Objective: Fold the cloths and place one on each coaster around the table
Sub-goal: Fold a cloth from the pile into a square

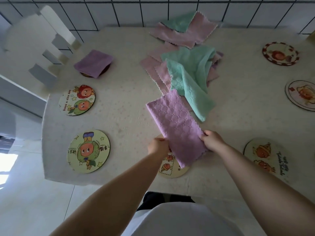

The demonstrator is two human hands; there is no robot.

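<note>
Over the nearest coaster [172, 169], the left hand [158, 147] and right hand [212, 140] pinch opposite edges of the purple cloth [177, 128]; matching its corners squarely should keep the next fold neat.

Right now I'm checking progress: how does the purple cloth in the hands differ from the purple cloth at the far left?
The purple cloth in the hands is a long strip, gripped by the left hand and right hand; the far-left purple cloth is a compact square, untouched. The held one overhangs a cartoon coaster; the other covers its coaster. Both are purple.
</note>
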